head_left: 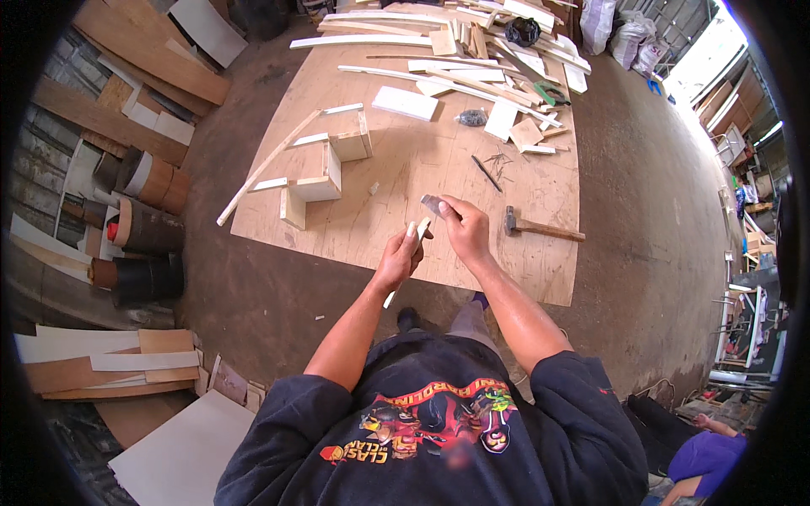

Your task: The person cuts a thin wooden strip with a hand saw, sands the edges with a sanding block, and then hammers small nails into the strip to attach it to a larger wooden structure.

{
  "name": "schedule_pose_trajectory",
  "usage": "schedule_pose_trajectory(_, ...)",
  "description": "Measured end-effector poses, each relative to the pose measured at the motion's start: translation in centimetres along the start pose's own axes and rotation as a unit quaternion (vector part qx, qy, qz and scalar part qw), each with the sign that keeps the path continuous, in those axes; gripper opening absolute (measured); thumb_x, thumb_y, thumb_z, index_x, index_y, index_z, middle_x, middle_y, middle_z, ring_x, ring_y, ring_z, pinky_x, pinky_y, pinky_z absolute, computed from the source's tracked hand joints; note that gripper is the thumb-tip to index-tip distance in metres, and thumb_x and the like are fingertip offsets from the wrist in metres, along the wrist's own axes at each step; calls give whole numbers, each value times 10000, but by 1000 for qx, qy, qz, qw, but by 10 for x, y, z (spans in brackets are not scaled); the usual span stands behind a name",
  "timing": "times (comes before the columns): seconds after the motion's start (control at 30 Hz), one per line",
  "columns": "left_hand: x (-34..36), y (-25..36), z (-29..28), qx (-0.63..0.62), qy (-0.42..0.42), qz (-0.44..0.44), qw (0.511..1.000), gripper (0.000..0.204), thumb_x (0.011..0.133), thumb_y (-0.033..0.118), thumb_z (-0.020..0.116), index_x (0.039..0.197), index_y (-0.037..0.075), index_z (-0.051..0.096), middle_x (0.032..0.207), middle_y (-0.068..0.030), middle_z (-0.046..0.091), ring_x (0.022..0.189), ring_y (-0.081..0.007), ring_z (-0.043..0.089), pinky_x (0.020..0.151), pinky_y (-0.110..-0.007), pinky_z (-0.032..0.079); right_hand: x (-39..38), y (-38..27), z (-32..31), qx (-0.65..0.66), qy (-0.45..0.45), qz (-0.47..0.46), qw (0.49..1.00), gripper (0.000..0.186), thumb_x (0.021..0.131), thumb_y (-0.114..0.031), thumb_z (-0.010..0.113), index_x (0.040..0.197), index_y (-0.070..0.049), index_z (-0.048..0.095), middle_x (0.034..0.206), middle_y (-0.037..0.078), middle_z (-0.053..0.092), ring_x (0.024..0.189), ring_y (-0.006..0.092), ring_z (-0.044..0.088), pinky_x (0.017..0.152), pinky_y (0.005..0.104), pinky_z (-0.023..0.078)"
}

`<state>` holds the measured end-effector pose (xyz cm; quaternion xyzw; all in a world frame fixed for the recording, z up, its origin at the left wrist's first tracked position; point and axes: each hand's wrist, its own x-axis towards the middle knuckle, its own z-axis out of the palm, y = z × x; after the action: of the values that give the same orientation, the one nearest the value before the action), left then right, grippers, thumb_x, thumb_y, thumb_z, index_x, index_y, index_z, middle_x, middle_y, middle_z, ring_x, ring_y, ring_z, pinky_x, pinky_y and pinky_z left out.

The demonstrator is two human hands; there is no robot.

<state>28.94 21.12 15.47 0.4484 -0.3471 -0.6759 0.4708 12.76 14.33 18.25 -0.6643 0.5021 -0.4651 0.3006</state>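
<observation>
My left hand (398,255) grips a thin pale wooden strip (419,230) that runs down past my wrist. My right hand (467,229) holds a small grey flat piece (433,205), perhaps sandpaper or a block, right at the strip's upper end. Both hands meet over the near edge of a large plywood sheet (405,169) lying on the floor.
A hammer (540,227) lies just right of my right hand. Small wooden boxes (325,169), a long curved strip (266,167), a dark pencil-like tool (486,173) and several offcuts rest on the sheet. Rolls and boards (135,228) pile up at the left. Another person (709,460) sits at lower right.
</observation>
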Motion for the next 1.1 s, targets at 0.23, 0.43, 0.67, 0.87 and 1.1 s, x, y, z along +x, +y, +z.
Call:
schedule_pose_trajectory(0.23,3,0,7,12,5,6,1000,459,1122,450,382,1112,55,614,635,66,381,502,-41,305,436,-242,244,1,3,-5,-12,-7,5,1000,201,975,-187,674,1091,-50,764,918,165,747,808,301,729,712,372,557)
schedule_pose_trajectory(0.43,11,-6,2,21,8,-2,1000,469,1122,454,381,1110,48,615,626,69,378,503,-38,318,433,-245,245,-10,1,2,-1,-30,-21,999,210,985,-184,664,1100,-38,762,921,170,750,816,281,731,715,361,555)
schedule_pose_trajectory(0.67,12,-3,1,29,-12,30,999,491,1117,477,381,1103,45,615,628,67,384,500,-40,322,446,-237,262,-1,-9,-5,-57,-55,13,997,265,995,-277,646,1120,-72,760,923,157,749,834,302,733,734,384,557)
schedule_pose_trajectory(0.87,15,-6,-7,8,-8,39,999,480,1119,475,367,1105,57,603,690,44,432,566,-55,375,474,-245,308,5,-3,-14,19,-16,110,994,316,1023,-277,626,1134,0,730,920,120,736,810,206,690,746,334,544)
schedule_pose_trajectory(1.1,16,-9,-3,64,17,87,994,536,1122,487,346,1026,40,624,645,64,411,540,-52,341,483,-245,294,3,-9,4,-27,14,-11,999,269,1004,-239,648,1099,-2,731,910,143,731,776,228,680,711,343,536)
